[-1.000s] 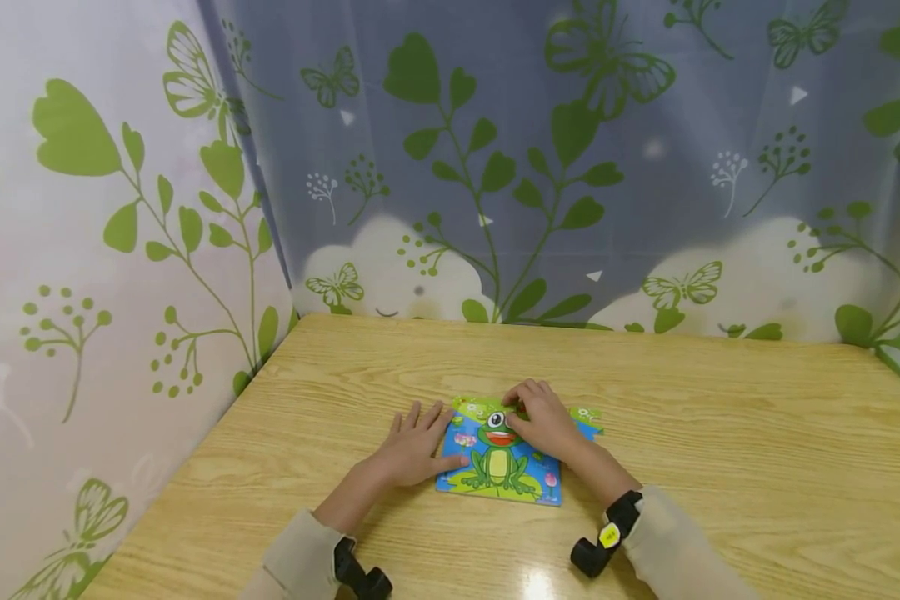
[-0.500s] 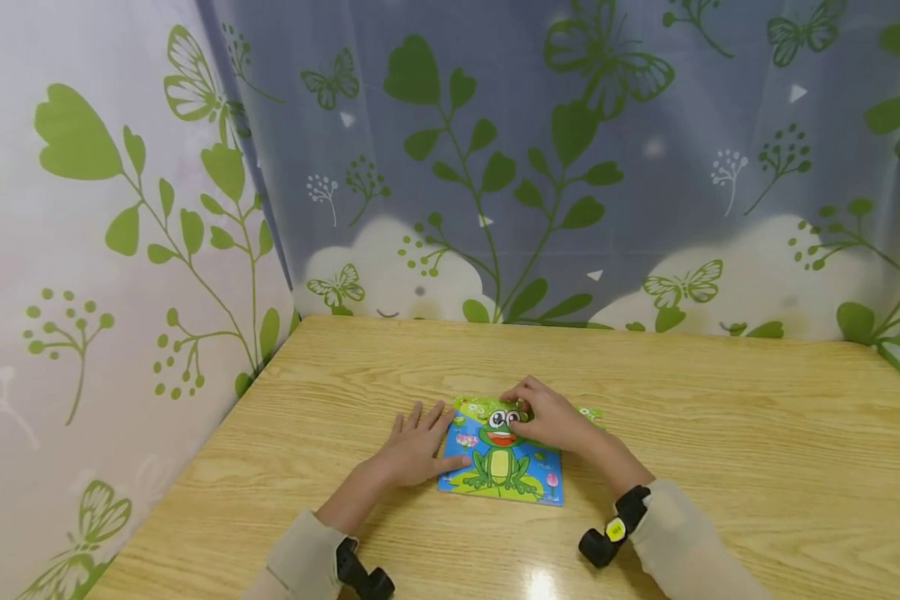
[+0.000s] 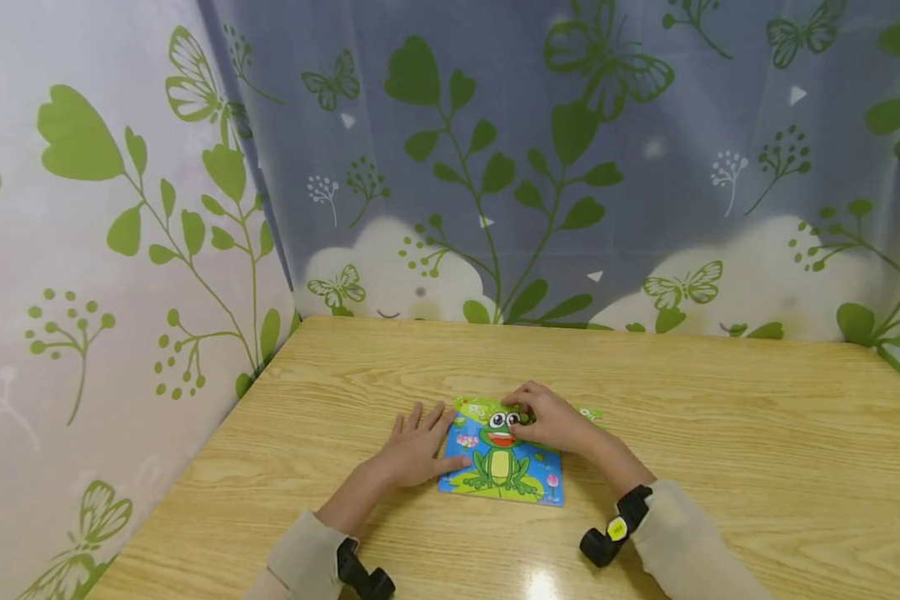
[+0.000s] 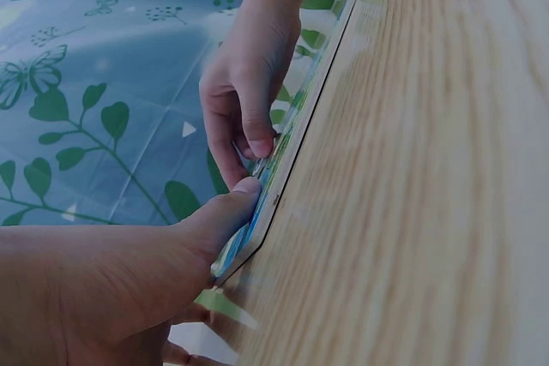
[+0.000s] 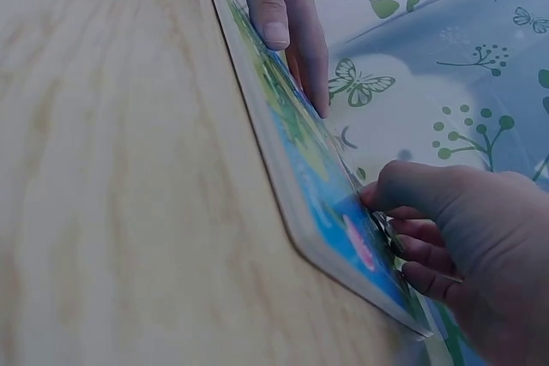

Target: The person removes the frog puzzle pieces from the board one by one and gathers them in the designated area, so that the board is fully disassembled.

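Note:
A frog jigsaw puzzle with a blue and green picture lies flat on the wooden table. My left hand rests along its left side, fingers spread and thumb on the picture. At the upper right of the frog, my right hand pinches a puzzle piece showing one eye, with thumb and curled fingers close to the board. The hand covers most of that piece and the puzzle's upper right corner. Behind the right wrist, a green part with a white flower peeks out, mostly hidden by the arm.
The light wooden table spreads around the puzzle. A printed curtain with leaves and butterflies hangs behind it, and a paler one stands along the left edge. Black wrist cameras sit on both forearms.
My right hand has shifted slightly and the frog's second eye now shows beside the first. The forearm moved a little right, covering more of the flowered part. My left hand stays in place.

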Available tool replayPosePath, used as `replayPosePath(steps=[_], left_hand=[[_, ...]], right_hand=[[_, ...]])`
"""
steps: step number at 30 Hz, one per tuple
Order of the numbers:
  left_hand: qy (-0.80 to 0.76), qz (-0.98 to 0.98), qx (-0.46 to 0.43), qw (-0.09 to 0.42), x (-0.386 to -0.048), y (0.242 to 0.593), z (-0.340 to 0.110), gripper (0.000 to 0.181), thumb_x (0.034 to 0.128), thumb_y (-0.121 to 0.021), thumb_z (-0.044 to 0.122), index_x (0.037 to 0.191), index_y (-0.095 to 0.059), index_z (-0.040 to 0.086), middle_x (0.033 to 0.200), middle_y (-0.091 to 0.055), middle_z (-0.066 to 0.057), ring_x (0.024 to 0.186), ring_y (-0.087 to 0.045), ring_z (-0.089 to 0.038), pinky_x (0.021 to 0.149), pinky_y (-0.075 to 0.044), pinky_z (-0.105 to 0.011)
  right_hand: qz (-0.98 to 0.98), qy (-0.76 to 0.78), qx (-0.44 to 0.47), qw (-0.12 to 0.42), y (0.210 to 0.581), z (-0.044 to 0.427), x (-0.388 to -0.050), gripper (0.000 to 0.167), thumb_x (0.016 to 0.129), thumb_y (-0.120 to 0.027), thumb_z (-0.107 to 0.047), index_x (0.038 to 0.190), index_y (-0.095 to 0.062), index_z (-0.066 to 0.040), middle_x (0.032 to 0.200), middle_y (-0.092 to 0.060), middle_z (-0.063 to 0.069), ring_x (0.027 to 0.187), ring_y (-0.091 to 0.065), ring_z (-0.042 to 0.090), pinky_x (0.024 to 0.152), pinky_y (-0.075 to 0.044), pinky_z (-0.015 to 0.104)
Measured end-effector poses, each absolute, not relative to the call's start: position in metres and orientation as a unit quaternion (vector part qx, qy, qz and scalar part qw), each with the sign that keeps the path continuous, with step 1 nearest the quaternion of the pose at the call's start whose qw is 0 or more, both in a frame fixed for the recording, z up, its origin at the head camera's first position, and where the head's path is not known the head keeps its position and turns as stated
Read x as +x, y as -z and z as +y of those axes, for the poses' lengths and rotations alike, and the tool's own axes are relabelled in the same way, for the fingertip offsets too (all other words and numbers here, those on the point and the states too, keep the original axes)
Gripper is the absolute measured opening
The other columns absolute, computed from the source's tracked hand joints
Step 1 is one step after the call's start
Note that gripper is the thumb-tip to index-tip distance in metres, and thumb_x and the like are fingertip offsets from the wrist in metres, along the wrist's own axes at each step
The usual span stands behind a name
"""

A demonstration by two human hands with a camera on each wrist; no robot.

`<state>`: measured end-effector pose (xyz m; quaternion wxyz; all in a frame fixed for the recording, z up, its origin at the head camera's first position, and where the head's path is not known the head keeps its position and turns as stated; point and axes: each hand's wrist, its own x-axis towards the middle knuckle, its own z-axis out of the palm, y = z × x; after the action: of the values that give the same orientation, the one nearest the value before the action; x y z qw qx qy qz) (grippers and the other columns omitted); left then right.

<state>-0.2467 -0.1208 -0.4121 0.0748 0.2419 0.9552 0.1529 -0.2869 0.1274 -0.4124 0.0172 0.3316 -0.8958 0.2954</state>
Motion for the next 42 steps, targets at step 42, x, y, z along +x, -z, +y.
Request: replayPosePath(steps=[42], left_hand=[[-0.162, 0.954, 0.239, 0.075, -0.246, 0.411, -0.121, 0.081, 0.0887, -0.047, 0.057, 0.146, -0.022, 0.006, 0.15, -0.015, -0.016, 0.134, -0.004, -0.042, 0.103, -0.004, -0.058]], right_hand=[[-0.919, -0.26, 0.285, 0.076, 0.382, 0.261, -0.256, 0.035, 0.085, -0.063, -0.004, 0.118, -0.057, 0.004, 0.117, -0.052, 0.019, 0.094, -0.052, 0.029, 0.072, -0.046, 0.042]])
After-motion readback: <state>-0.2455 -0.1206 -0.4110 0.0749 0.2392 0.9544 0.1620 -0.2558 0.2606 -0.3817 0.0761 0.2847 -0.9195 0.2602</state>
